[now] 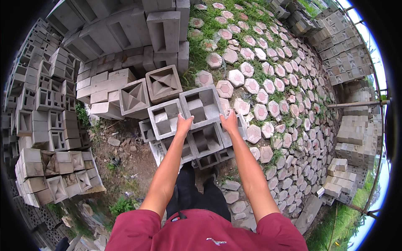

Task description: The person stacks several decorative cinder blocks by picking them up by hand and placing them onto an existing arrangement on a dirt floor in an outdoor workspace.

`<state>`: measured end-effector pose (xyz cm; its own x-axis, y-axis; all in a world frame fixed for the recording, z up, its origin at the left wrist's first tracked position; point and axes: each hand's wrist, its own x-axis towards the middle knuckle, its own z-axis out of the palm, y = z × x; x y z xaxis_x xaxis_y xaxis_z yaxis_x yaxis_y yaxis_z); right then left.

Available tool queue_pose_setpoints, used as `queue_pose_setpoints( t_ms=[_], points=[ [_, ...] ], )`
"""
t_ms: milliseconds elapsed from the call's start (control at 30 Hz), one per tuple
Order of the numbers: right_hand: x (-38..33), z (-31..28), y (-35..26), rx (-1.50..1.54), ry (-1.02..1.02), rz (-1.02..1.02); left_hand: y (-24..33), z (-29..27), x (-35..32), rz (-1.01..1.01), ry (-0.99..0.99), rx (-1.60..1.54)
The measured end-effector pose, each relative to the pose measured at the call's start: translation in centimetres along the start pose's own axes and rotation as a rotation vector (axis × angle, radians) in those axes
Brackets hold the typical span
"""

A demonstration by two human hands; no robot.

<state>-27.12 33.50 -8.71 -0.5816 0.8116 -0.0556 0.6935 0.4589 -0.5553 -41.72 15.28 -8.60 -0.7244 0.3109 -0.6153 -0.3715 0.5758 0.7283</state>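
Observation:
A square grey concrete vent block [202,105] with a stepped recess sits on top of a stack of similar blocks. My left hand [184,124] grips its lower left side, and my right hand [229,120] holds its right side. Both arms are stretched forward. Another vent block [164,120] of the same kind stands directly to its left, close to my left fingers. Below my hands is a deep-recessed block [206,140] in the stack. Fingers on the far faces of the held block are partly hidden.
Blocks with pyramid-shaped faces [163,83] stand beyond the stack at left. Tall concrete pieces [164,32] are piled behind them. Hexagonal pavers [268,106] cover the grassy ground to the right. A low block pile [56,173] lies at left, and rubble [114,142] litters the dirt.

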Motion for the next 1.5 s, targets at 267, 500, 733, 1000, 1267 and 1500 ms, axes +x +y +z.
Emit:
queue_pose_setpoints(
  t_ms=[267, 500, 733, 1000, 1267, 1500],
  points=[
    [4.5, 3.0, -3.4, -0.036, -0.329, 0.079, -1.3, 2.0, 2.7, 0.097, 0.049, 0.199],
    [5.3, 4.1, -2.0, -0.166, -0.345, 0.041, -1.8, 1.6, 3.5, 0.06, 0.007, 0.278],
    [3.6, 3.3, -2.4, -0.076, -0.249, 0.014, -1.7, 0.8, 3.3, 0.122, -0.015, 0.284],
    [-12.5, -7.1, -7.6, 0.209, -0.06, 0.093, -0.5, -8.7, -7.9, 0.338, -0.363, 0.075],
    [-31.4, -11.9, -3.7, 0.165, 0.052, 0.319, -12.1, -2.1, -15.4, -0.229, -0.768, -0.682],
    [-49.3, -19.5, -6.5, 0.111, 0.288, 0.496, -11.0, -3.4, -29.0, -0.288, -0.968, -0.424]
  ],
)
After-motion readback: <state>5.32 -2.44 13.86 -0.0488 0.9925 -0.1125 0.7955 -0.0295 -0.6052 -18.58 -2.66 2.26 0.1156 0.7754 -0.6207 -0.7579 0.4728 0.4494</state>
